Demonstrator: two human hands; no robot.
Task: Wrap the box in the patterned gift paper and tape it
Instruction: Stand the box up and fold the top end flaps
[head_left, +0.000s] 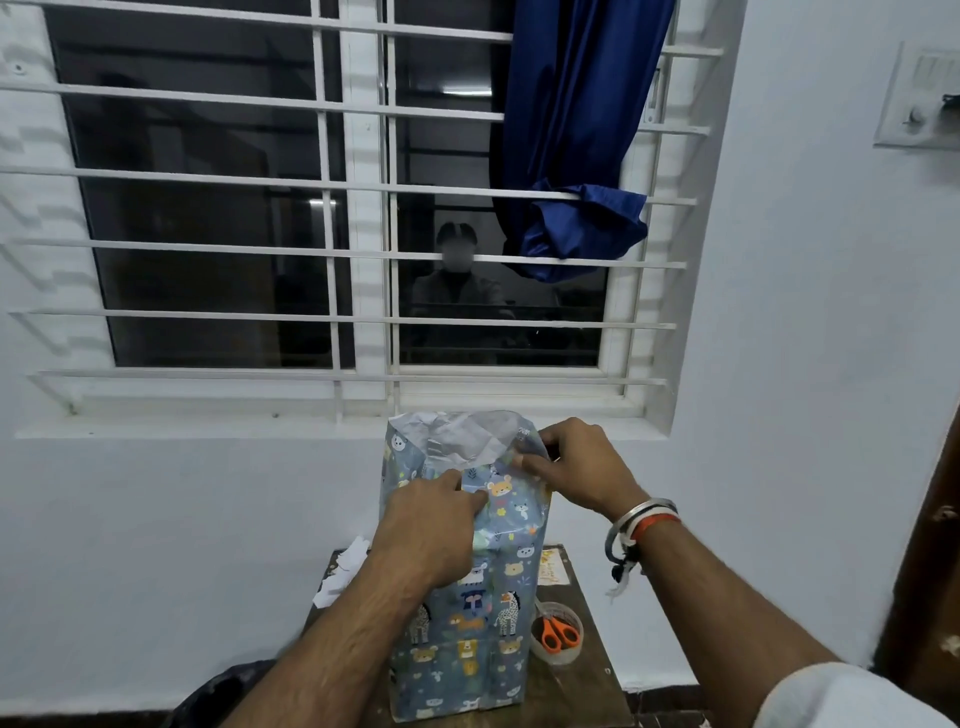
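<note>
Box: the box (467, 623) stands upright on the wooden desk (571, 686), its sides already covered.
Gift paper: the blue animal-print gift paper (511, 566) is open at the top, its white underside showing.
Left hand: the left hand (431, 525) is against the upper front, fingers curled, pinching a folded flap.
Right hand: the right hand (576, 462) is at the top right corner, thumb and forefinger nipping the fold.
Beside box: orange-handled scissors (558, 631) lie on a tape roll (550, 657), just right of the box.
Far left edge: white paper scraps (343, 571).
</note>
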